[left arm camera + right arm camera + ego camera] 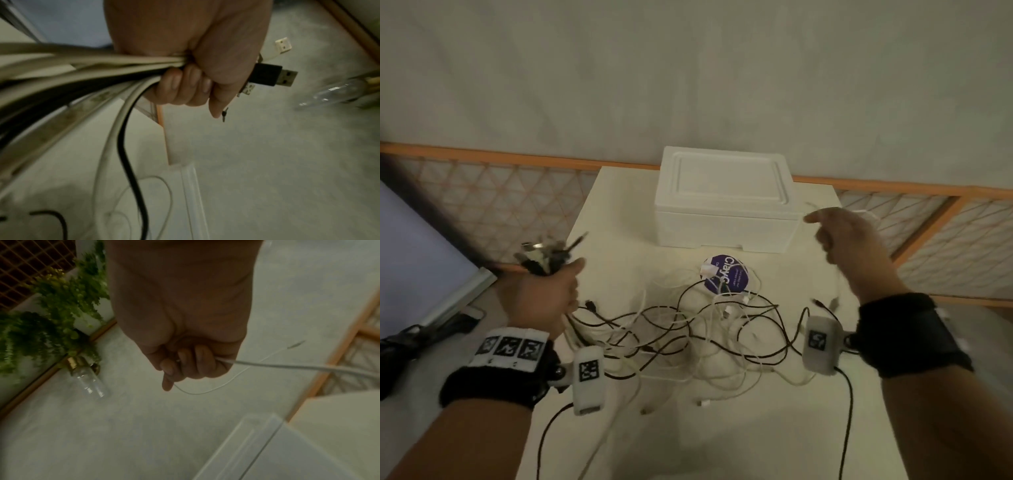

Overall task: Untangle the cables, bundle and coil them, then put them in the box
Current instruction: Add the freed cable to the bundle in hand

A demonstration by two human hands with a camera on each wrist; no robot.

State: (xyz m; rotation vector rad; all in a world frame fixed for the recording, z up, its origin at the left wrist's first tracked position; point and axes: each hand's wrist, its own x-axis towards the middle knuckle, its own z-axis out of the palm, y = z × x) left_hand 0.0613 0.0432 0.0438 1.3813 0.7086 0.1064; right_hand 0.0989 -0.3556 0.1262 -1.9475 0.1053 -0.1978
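A tangle of black and white cables (688,329) lies spread over the white table (722,445). My left hand (541,294) is raised at the table's left edge and grips a bunch of cable ends (544,255); a black USB plug (269,76) and white plugs stick out past the curled fingers (185,87). My right hand (849,240) is lifted to the right of the white foam box (726,198), fingers (191,363) curled round a thin white cable (287,365). The box stands closed at the table's far edge.
A round purple-labelled tape roll (726,274) lies among the cables in front of the box. An orange-framed lattice rail (500,202) runs behind the table. A glass bottle (88,379) and green plant (53,305) show in the right wrist view.
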